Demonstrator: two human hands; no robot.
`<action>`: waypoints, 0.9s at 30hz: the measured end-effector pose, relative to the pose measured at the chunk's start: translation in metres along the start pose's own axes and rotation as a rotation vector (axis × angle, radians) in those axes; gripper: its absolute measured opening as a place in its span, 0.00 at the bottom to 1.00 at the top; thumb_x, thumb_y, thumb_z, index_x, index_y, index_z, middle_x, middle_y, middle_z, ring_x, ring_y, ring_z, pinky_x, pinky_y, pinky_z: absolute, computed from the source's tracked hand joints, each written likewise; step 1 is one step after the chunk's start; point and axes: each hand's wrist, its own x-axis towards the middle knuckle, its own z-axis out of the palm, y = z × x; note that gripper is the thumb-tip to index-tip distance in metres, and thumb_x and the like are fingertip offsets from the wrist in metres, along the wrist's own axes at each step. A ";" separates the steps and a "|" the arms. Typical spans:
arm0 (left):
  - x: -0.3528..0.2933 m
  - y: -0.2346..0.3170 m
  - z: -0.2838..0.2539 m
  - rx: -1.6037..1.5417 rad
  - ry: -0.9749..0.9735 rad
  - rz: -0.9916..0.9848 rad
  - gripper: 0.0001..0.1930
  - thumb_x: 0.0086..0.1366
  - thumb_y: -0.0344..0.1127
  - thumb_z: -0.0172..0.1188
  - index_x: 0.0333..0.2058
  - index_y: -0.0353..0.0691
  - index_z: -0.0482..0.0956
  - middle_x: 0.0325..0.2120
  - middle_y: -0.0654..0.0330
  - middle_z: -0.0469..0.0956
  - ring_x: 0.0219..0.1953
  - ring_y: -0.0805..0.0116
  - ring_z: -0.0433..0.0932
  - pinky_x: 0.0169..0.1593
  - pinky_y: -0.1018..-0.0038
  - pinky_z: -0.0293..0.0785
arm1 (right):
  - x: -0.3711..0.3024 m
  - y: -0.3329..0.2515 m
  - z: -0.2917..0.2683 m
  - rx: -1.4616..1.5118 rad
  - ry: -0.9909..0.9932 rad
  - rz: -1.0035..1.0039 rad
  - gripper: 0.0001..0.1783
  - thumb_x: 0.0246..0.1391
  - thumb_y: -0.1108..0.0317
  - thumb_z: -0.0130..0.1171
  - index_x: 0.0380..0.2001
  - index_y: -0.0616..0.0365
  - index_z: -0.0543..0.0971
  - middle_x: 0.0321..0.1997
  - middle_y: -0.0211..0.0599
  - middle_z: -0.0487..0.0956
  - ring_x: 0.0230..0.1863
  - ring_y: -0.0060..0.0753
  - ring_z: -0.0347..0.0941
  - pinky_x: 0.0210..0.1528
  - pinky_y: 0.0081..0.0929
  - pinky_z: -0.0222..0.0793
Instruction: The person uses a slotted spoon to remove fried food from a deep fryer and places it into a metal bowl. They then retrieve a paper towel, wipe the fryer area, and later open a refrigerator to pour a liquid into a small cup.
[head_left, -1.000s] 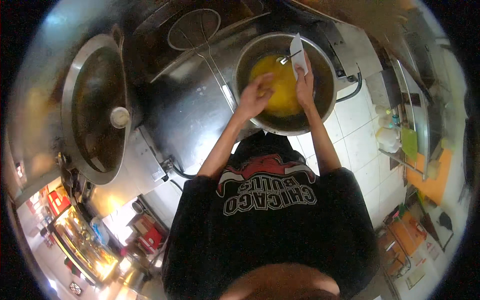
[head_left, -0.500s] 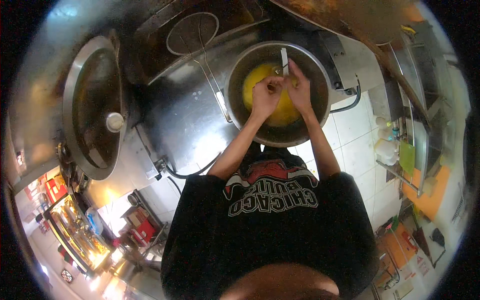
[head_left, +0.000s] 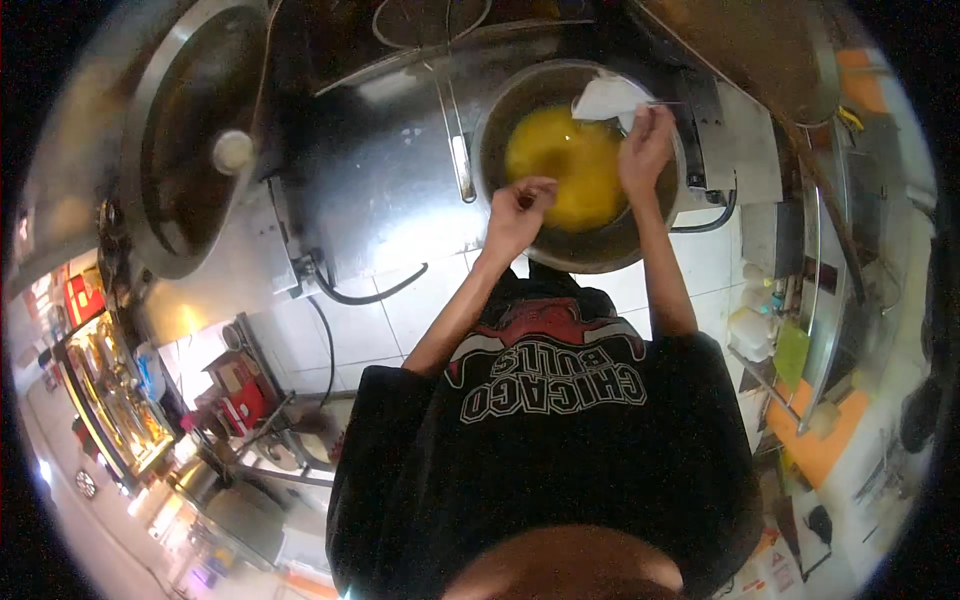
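White sheet (head_left: 604, 99) swung leftward, right hand (head_left: 646, 150) pinching; left hand (head_left: 517, 215) withdrawn, curled, contents unclear.

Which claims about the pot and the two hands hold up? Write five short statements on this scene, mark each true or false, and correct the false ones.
1. The right hand holds a white piece over the pot. True.
2. Bright red stuff fills the bottom of the pot. False: the contents are yellow.
3. The left hand is far away from the pot. False: it is at the pot's near left side.
4. The handle of a wire strainer lies to the left of the pot. True.
5. The shirt is plain white. False: it is black with a print.
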 end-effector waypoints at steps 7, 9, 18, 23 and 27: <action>-0.027 -0.005 0.014 0.003 -0.180 -0.134 0.10 0.60 0.32 0.53 0.36 0.31 0.77 0.26 0.61 0.78 0.29 0.77 0.74 0.35 0.80 0.69 | 0.015 -0.003 -0.006 0.072 -0.063 -0.092 0.12 0.58 0.65 0.45 0.39 0.64 0.66 0.34 0.51 0.73 0.34 0.45 0.71 0.38 0.34 0.65; -0.033 -0.009 0.015 -0.030 -0.189 -0.088 0.11 0.60 0.32 0.53 0.37 0.31 0.77 0.25 0.61 0.78 0.29 0.77 0.74 0.35 0.80 0.69 | 0.019 0.015 0.002 -0.014 -0.108 -0.191 0.12 0.58 0.67 0.44 0.39 0.65 0.65 0.35 0.51 0.73 0.35 0.44 0.71 0.38 0.34 0.65; -0.083 -0.027 -0.001 -0.230 0.041 -0.116 0.09 0.60 0.29 0.51 0.37 0.31 0.75 0.26 0.62 0.76 0.30 0.78 0.73 0.34 0.80 0.68 | 0.010 0.012 0.013 -0.032 -0.269 -0.147 0.08 0.56 0.73 0.44 0.37 0.65 0.64 0.32 0.47 0.69 0.37 0.42 0.67 0.43 0.32 0.61; -0.135 -0.034 -0.028 -0.155 0.137 -0.141 0.11 0.66 0.34 0.48 0.40 0.35 0.75 0.30 0.63 0.77 0.34 0.76 0.73 0.38 0.79 0.68 | -0.005 0.011 0.007 -0.034 -0.220 -0.179 0.12 0.58 0.71 0.42 0.42 0.67 0.66 0.36 0.53 0.71 0.39 0.47 0.69 0.44 0.37 0.62; -0.165 -0.038 -0.071 -0.218 0.285 -0.183 0.10 0.65 0.34 0.48 0.40 0.37 0.75 0.28 0.64 0.77 0.27 0.80 0.69 0.35 0.80 0.67 | 0.000 -0.043 0.012 0.116 -0.169 -0.217 0.14 0.58 0.68 0.44 0.43 0.67 0.66 0.37 0.54 0.73 0.40 0.48 0.70 0.43 0.37 0.63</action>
